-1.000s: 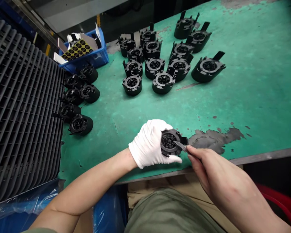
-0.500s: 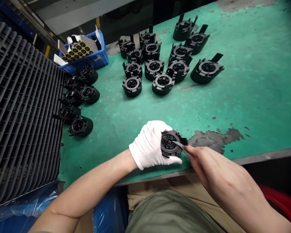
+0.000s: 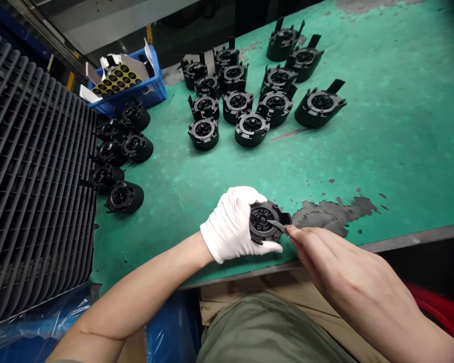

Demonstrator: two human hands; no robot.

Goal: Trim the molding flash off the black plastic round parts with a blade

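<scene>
My left hand [image 3: 232,227], in a white glove, is wrapped round a black round plastic part [image 3: 263,220] near the front edge of the green table. The part's ribbed face is turned up, and a black tab sticks out on its right. My bare right hand [image 3: 318,247] pinches a small pointed metal blade [image 3: 277,225]. The blade's tip lies over the middle of the part's face; whether it touches cannot be made out. Most of the blade's handle is hidden by my fingers.
Several similar black housings [image 3: 252,128] stand at the back middle of the green table [image 3: 382,151], several more [image 3: 124,196] at the left. A blue bin [image 3: 136,95] holds a yellow-black sticker sheet [image 3: 117,80]. Stacked grey grids [image 3: 34,171] rise at far left.
The table and housings sit slightly further left in the view. Both hands keep their holds, with the blade still over the part's middle.
</scene>
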